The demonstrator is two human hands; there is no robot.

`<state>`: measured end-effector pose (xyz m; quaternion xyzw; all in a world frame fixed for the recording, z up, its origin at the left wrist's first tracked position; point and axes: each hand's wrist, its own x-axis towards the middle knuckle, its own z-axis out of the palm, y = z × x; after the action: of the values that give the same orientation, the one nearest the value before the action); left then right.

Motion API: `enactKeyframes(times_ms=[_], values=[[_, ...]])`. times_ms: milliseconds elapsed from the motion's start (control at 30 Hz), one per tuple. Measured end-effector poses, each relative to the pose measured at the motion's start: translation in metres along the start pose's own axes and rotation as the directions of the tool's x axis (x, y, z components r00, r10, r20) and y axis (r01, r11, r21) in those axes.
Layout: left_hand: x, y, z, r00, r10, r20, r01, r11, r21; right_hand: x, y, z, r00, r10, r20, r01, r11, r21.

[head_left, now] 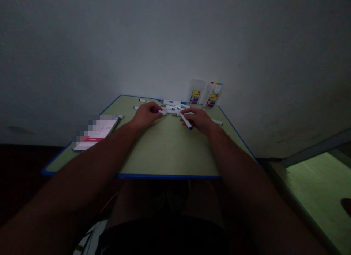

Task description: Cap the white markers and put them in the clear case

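Note:
Several white markers (pixel 172 105) lie scattered at the far side of a small green table (pixel 164 152) with a blue rim. My left hand (pixel 146 115) rests on the table with its fingers curled round a white marker (pixel 162 112) with a purple end. My right hand (pixel 197 120) is closed on another white marker (pixel 185 120), which has a dark blue cap pointing toward me. Both hands sit at the near edge of the marker pile.
A phone (pixel 94 132) with a lit screen lies at the table's left edge. Two clear marker packs (pixel 205 93) lean against the white wall at the back right. A second green surface (pixel 318 182) is at the right. My legs show below the table.

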<state>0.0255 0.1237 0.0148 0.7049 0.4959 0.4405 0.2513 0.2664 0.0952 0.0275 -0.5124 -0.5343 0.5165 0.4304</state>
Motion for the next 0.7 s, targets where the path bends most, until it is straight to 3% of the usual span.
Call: enactKeyframes(times_ms=[700], values=[[-0.0011, -0.0011, -0.0002, 0.999, 0.04, 0.003, -0.04, 0.999, 0.034, 0.0018, 0.0021, -0.0012, 1.0, -0.022, 0.018, 0.022, 1.0, 0.007]])
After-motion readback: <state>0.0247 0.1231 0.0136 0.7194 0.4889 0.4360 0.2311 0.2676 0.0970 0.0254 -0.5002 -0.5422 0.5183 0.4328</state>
